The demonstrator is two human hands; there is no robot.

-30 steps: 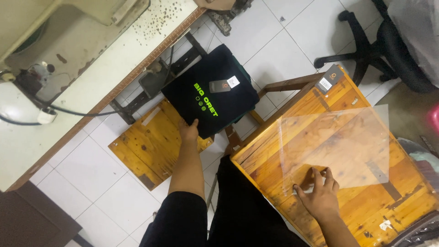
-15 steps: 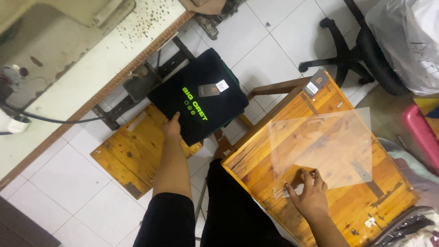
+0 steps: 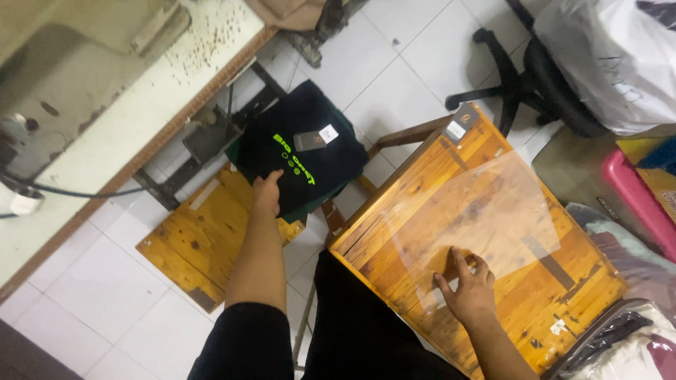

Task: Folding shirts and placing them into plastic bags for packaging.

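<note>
Folded black garment with green lettering and a small hang tag sits on top of a stack, on the low wooden stool to your left, partly overhanging its far edge. Your left hand is on the garment's near edge, fingers laid over the cloth, thumb side hidden. Can't tell whether it's pinching the fabric or just resting on it.

Clear plastic bag lies flat on the wooden table to your right, covering most of the middle of the top. Your right hand is at the bag's near corner, fingers spread and curled, fingertips down on the film. Looks like pressing contact, not a closed grip.

Garment and bag are well apart, with the table edge and floor gap between them.

Around that: sewing-machine table with a pale, speckled top beyond the stool, cable running off its left side. Black office chair base past the table's far corner. Pink bin and bagged bundles at the right edge.
</note>
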